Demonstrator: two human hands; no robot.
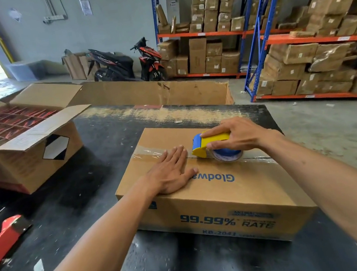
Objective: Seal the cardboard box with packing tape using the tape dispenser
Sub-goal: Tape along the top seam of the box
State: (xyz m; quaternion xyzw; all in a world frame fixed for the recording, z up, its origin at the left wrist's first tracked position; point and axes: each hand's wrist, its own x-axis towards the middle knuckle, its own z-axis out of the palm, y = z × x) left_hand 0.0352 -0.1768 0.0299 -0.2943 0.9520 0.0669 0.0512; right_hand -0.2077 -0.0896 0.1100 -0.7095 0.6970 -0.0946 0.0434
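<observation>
A closed cardboard box point(223, 199) with blue print lies on the dark table. Clear packing tape point(150, 153) covers the left part of its centre seam. My left hand point(171, 172) presses flat on the box top, its straight fingers resting on the taped seam. Just to its right, my right hand point(234, 137) grips the yellow and blue tape dispenser point(210, 146), which sits on the seam near the middle of the box, with its blue tape roll point(228, 154) touching the cardboard.
An open carton point(24, 154) of red packets stands at the left of the table point(80, 203). A red tape dispenser point(3, 240) lies at the left edge. A large empty box point(152, 93) stands behind the table. Shelving racks point(309, 40) and a parked motorbike point(126, 63) stand beyond.
</observation>
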